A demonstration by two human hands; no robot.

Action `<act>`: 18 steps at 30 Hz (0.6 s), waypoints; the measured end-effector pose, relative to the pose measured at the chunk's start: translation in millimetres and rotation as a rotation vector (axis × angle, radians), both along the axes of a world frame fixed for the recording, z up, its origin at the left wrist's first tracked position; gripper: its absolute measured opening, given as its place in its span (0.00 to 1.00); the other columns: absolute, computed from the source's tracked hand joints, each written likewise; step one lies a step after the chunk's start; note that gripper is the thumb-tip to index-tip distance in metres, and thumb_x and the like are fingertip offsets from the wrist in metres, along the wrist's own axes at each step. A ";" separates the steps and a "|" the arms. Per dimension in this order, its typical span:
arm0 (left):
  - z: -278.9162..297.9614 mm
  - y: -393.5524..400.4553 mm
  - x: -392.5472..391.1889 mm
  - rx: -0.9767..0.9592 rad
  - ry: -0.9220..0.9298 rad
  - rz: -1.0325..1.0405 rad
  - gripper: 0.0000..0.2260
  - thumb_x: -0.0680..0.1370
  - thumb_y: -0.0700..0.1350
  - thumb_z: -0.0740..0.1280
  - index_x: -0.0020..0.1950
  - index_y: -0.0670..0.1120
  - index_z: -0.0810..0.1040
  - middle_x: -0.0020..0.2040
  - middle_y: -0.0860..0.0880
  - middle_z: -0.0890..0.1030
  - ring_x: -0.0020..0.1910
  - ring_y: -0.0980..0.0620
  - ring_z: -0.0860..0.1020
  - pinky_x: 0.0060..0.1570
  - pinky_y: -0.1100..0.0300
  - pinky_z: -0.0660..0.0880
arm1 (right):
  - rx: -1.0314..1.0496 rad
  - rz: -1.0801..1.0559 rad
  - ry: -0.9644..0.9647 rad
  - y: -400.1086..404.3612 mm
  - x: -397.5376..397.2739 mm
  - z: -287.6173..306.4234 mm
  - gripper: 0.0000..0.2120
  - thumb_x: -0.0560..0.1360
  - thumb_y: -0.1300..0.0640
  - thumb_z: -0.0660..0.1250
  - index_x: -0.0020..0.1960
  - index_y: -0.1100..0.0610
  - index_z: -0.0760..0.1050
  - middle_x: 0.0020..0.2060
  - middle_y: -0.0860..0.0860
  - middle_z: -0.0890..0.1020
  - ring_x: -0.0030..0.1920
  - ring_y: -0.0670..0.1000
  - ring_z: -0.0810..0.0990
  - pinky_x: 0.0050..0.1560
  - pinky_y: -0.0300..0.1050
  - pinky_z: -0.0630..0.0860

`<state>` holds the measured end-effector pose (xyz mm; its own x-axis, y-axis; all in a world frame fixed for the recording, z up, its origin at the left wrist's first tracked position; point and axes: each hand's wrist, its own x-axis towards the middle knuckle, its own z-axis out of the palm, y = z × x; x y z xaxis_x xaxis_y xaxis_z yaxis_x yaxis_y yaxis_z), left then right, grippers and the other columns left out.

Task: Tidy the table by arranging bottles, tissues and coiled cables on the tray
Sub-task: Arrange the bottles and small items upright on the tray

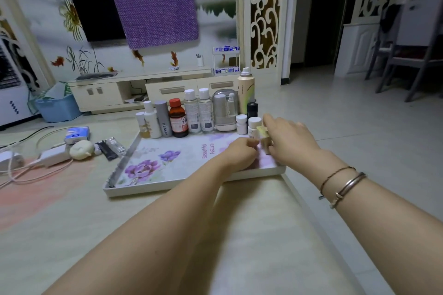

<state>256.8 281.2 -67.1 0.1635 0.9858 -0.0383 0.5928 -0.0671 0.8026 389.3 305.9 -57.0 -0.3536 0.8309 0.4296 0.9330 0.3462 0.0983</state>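
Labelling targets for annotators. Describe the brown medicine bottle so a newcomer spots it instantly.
Find the floral tray on the table; bottles stand in a row along its far edge. Counting from the row's left end, the brown bottle is fourth, between a grey FRAMY tube and a clear bottle with a white cap. It alone has dark amber glass and a red-orange cap.

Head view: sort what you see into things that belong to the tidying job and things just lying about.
Job:
tray
row of bottles along its far edge
small yellowish box at both hands (left, right)
tissue pack
white cables

Lying about:
blue bin
TV cabinet
chairs
purple cloth
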 end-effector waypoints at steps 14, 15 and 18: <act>19.7 -110.8 -165.4 0.307 -0.312 0.436 0.18 0.75 0.26 0.54 0.58 0.35 0.78 0.54 0.40 0.81 0.51 0.50 0.78 0.44 0.73 0.74 | -0.218 0.316 0.315 -61.5 -97.7 11.4 0.07 0.75 0.56 0.63 0.53 0.51 0.69 0.42 0.46 0.77 0.43 0.49 0.73 0.35 0.43 0.66; 15.6 -121.1 -183.3 0.333 -0.352 0.491 0.19 0.74 0.25 0.53 0.57 0.34 0.78 0.53 0.39 0.81 0.49 0.49 0.78 0.41 0.75 0.73 | -0.248 0.350 0.319 -66.1 -110.3 9.9 0.07 0.75 0.56 0.63 0.53 0.51 0.69 0.41 0.46 0.78 0.42 0.48 0.73 0.36 0.44 0.66; -0.2 -148.0 -243.2 0.388 -0.388 0.675 0.20 0.72 0.23 0.51 0.55 0.32 0.78 0.49 0.39 0.81 0.47 0.48 0.78 0.34 0.78 0.69 | -0.303 0.446 0.274 -78.4 -165.3 11.5 0.07 0.75 0.56 0.63 0.53 0.51 0.70 0.44 0.46 0.79 0.43 0.49 0.73 0.38 0.45 0.69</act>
<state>13.7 133.2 -67.3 -0.5286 0.8087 0.2580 0.2942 -0.1106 0.9493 224.0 227.5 -45.5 -0.6060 0.7275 0.3216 0.6687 0.6849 -0.2894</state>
